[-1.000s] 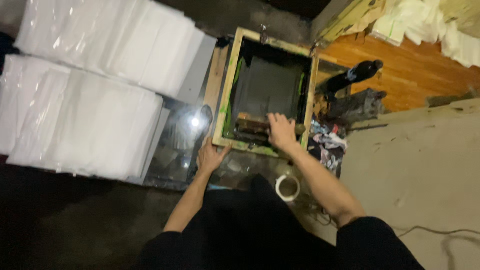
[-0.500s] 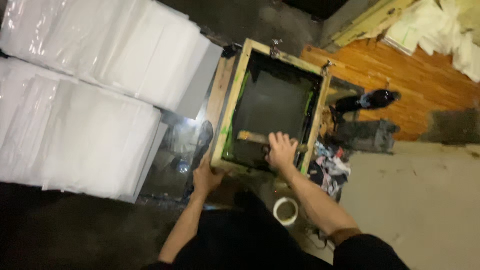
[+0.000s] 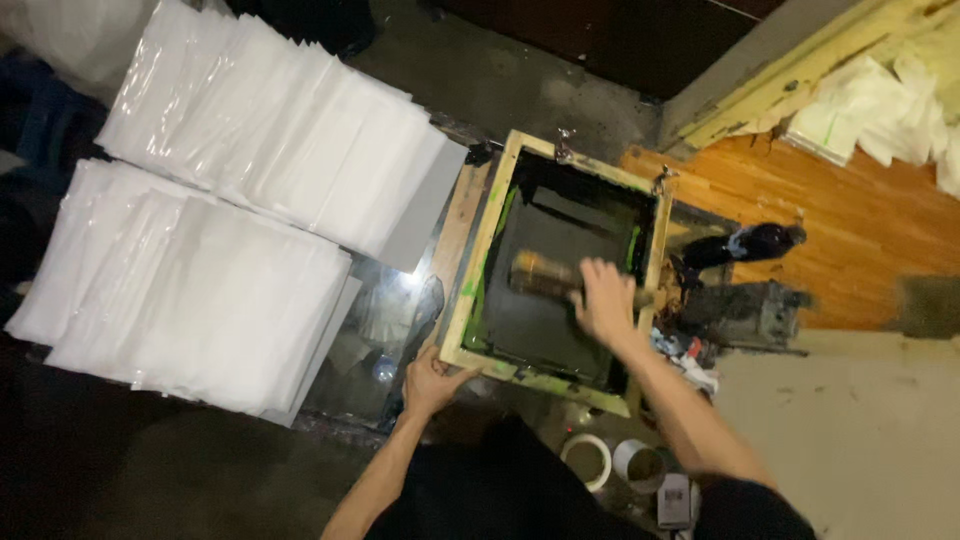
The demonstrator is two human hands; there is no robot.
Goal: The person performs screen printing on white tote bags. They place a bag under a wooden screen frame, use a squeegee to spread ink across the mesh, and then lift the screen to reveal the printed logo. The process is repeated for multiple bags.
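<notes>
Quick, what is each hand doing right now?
Left hand: gripping the near corner of the wooden screen frame.
Right hand: closed on the squeegee inside the frame.

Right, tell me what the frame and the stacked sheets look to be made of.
Frame: apparently bare wood, pale and matte, smeared with green ink. Stacked sheets: probably thin clear plastic film or bags, milky white with glossy glare on top.

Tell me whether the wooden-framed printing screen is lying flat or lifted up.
Lying flat, as far as the view shows: the wooden-framed printing screen looks level, left hand at its near corner, right hand gripping the wooden squeegee on it.
</notes>
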